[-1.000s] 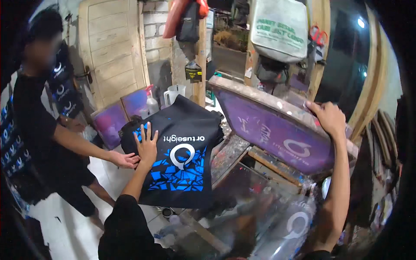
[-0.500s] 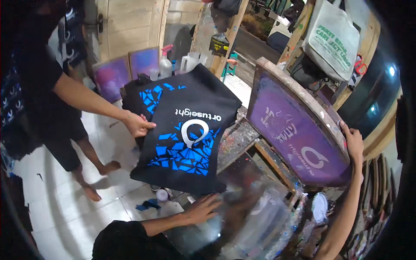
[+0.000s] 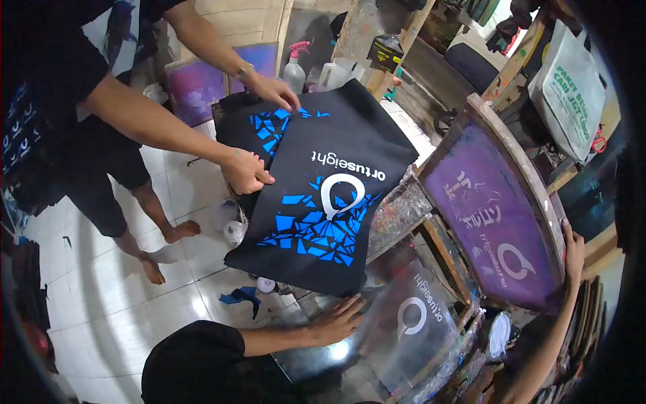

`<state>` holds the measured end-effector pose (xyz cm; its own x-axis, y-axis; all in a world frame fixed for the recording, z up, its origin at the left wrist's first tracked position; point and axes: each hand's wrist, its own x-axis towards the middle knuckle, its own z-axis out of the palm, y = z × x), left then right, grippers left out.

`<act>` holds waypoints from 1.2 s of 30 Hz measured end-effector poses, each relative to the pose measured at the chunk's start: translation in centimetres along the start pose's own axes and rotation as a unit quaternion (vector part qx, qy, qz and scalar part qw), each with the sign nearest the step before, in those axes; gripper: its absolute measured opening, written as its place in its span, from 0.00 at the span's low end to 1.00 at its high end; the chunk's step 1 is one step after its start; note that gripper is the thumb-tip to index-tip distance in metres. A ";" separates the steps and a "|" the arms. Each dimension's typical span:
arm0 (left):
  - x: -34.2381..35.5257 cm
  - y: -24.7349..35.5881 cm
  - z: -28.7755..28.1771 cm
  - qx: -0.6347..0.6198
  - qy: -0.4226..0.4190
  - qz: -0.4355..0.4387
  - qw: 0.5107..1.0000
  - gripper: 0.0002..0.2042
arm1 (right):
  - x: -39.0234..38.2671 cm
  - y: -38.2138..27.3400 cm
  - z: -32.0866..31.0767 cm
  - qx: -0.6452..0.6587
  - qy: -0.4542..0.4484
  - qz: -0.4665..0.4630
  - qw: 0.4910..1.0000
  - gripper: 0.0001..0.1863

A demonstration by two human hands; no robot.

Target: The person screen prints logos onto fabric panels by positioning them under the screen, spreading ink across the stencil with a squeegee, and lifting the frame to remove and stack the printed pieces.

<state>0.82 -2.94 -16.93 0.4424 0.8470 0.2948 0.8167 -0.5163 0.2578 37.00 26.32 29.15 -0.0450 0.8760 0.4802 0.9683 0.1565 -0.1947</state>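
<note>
The left hand [image 3: 338, 322] has an open grip just beside the near edge of a black printed fabric panel [image 3: 306, 195], whose left side a co-worker's hands [image 3: 247, 170] touch. Right of the panel, the right hand's [image 3: 572, 254] grip is closed on a tilted purple printing screen [image 3: 494, 209].

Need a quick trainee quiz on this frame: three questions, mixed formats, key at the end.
1. How many of the co-worker's hands are on the black fabric?
2. Which is nearest the left hand? A) bag B) black fabric C) spray bottle
3. True or false: the right hand is at the edge of the purple screen.

Key: 1. Two. 2. B. 3. True.
</note>
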 end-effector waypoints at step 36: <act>-0.9 5.9 -6.7 -0.053 -0.237 0.047 0.969 0.25 | -4.6 -5.2 -1.4 -0.076 0.032 0.056 0.995 0.53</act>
<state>2.79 -7.58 -9.48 0.6545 0.7454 -0.1266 0.7325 -0.5835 0.3507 32.48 20.84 29.19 0.0770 0.8522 0.5174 0.9926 -0.0166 -0.1203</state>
